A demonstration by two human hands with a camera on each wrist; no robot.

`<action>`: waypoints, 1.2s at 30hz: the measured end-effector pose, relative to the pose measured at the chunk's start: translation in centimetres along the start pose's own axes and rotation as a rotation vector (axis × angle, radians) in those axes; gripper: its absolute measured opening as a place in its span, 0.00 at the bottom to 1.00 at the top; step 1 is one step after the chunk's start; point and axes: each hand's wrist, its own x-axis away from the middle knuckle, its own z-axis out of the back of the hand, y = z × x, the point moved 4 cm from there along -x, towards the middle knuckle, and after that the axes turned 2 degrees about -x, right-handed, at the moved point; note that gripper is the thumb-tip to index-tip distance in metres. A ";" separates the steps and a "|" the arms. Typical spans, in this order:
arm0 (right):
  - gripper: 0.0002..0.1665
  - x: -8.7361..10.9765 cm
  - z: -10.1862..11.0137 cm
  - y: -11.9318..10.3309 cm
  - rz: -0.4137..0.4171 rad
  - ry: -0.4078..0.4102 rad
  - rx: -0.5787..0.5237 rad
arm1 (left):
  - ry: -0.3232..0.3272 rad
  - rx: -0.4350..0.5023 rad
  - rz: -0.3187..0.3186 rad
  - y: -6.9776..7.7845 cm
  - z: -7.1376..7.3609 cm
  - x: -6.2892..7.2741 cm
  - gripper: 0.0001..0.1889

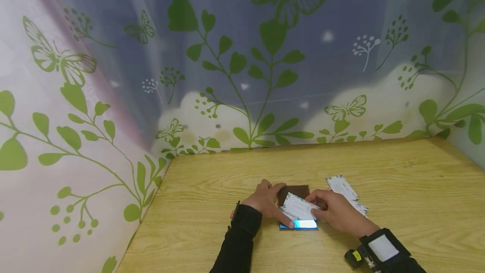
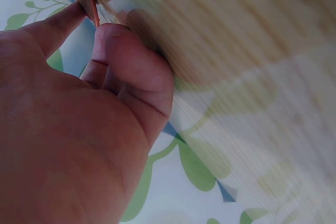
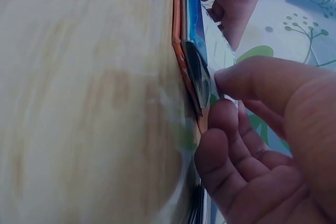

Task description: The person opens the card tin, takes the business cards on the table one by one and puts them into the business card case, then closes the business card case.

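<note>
Our right hand (image 1: 338, 210) pinches a leaf-printed card (image 1: 300, 208) by its 3 o'clock edge, over the open wallet (image 1: 299, 190). From 9 o'clock our left hand (image 1: 266, 200) grips the wallet, thumb on its blue strip (image 1: 305, 224). Loose cards (image 1: 343, 187) lie at 1 o'clock on the tabletop (image 1: 189, 205); leafy cloth (image 1: 337, 54) hangs at 12.

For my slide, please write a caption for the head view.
Left hand holds an open brown folder; right hand pinches a white, leaf-bordered card over it.
</note>
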 end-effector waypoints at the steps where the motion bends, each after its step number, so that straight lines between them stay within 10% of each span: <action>1: 0.13 0.0 0.0 0.0 0.004 -0.005 -0.004 | 0.000 0.000 0.001 0.0 0.0 0.0 0.61; 36: 0.18 0.1 -0.5 -0.3 0.083 -0.106 -0.055 | -0.021 -0.010 0.021 0.2 0.0 0.1 0.60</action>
